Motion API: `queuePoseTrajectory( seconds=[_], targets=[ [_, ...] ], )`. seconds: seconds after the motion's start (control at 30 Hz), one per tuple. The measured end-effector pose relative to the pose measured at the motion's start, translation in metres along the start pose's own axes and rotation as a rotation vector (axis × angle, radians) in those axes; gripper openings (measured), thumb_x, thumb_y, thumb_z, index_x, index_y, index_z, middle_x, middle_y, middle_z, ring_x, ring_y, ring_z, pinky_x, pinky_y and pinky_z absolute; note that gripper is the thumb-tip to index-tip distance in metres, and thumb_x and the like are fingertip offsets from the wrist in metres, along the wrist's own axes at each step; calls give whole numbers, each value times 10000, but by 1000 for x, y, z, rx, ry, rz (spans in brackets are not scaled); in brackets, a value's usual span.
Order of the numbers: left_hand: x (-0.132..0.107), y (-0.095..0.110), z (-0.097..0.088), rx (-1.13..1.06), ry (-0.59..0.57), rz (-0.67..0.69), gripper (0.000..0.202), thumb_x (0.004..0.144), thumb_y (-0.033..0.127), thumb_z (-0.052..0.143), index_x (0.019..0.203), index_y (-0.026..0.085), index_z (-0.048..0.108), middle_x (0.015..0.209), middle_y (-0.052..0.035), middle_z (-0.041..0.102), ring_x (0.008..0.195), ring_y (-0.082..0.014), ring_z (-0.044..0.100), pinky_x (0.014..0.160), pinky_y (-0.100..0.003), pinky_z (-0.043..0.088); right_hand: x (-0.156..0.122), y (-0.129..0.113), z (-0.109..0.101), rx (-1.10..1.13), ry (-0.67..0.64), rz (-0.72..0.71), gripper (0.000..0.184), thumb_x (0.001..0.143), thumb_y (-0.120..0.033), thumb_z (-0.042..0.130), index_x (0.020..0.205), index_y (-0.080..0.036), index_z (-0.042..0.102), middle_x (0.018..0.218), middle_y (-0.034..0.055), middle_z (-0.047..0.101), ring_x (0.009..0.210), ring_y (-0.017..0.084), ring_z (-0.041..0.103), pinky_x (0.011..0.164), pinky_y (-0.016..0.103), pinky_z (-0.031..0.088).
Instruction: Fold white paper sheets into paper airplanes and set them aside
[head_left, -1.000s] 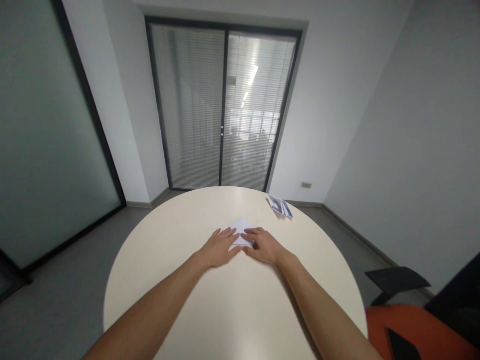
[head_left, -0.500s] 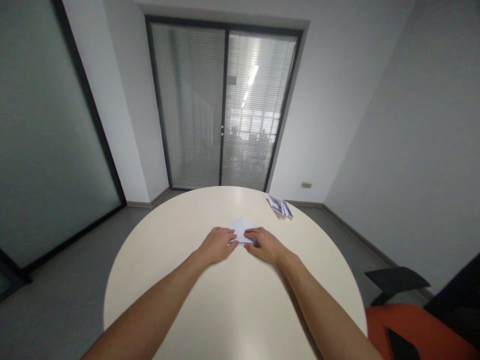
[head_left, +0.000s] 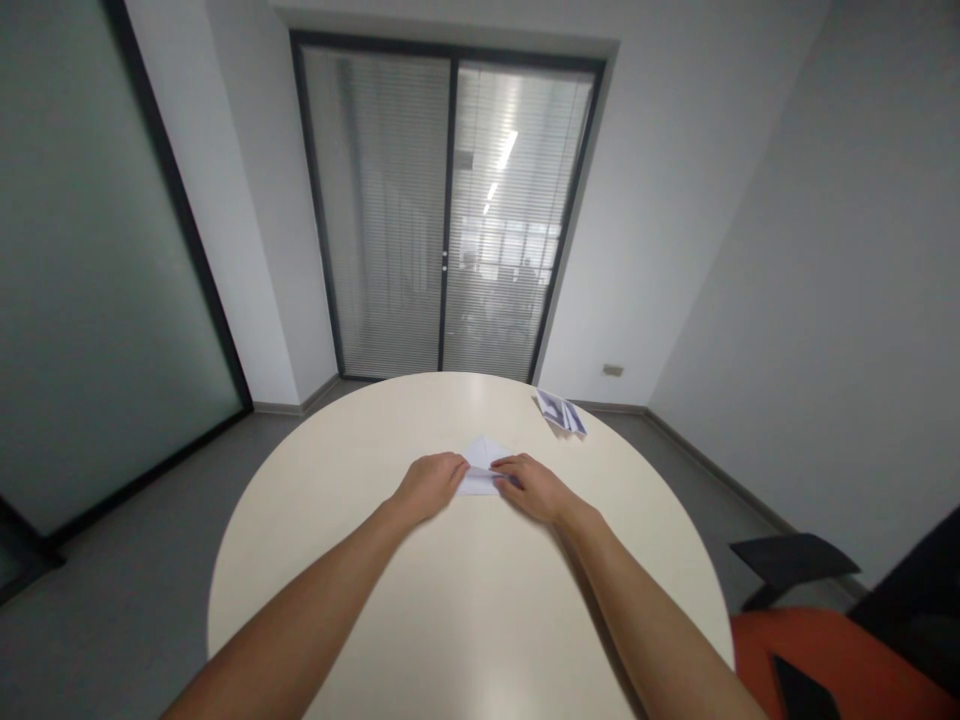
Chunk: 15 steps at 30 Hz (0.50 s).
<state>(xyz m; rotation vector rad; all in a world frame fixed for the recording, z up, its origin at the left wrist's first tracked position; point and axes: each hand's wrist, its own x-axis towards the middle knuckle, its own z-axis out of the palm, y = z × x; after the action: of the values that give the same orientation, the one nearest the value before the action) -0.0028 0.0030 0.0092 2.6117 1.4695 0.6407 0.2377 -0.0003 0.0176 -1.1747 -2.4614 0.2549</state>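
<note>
A sheet of white folded paper (head_left: 480,482) lies on the round table, its far part coming to a point and a strip showing along its near edge. At its left edge, my left hand (head_left: 433,484) is closed with the paper pinched between thumb and fingers. My right hand (head_left: 534,486) grips the right side, fingers bent over the fold and partly covering it. The undersides of both hands are hidden.
The cream round table (head_left: 337,560) fills the middle. Another folded paper piece (head_left: 561,412) rests near its far right edge. An orange-seated chair (head_left: 832,660) with black armrests stands at the right. Beyond the table is a glazed door with blinds (head_left: 450,220).
My left hand has drawn slightly left and its fingers have closed on the paper's edge. More of the paper's near strip shows between the hands. The right hand has shifted only slightly.
</note>
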Motion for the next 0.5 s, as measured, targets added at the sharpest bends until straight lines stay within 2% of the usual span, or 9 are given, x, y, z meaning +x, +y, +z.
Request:
queuePoseTrajectory(
  seconds=[0.27, 0.37, 0.5],
  targets=[
    [1, -2, -7, -26, -11, -127, 326, 1021, 321, 370, 1117, 259, 675, 1037, -45, 746, 919, -221, 688, 785, -294, 467, -1, 17, 1, 24, 23, 84, 332, 951, -283, 457, 1161, -171, 689, 1112, 119, 725, 993, 244, 656, 913, 352, 481],
    [2, -5, -6, -27, -6, -187, 312, 1009, 302, 399, 1161, 260, 669, 1050, -50, 747, 931, -220, 687, 787, -290, 465, -3, 22, 1, 59, 76, 141, 328, 944, -271, 470, 1213, -184, 637, 1139, 112, 716, 984, 230, 661, 888, 331, 480],
    [3, -11, -2, -3, 32, -217, 289, 999, 311, 430, 1131, 257, 681, 1033, -58, 740, 933, -213, 675, 781, -280, 459, -5, 25, -1, 103, 97, 179, 301, 952, -276, 456, 1196, -201, 617, 1069, 94, 731, 931, 221, 672, 840, 321, 483]
  ],
)
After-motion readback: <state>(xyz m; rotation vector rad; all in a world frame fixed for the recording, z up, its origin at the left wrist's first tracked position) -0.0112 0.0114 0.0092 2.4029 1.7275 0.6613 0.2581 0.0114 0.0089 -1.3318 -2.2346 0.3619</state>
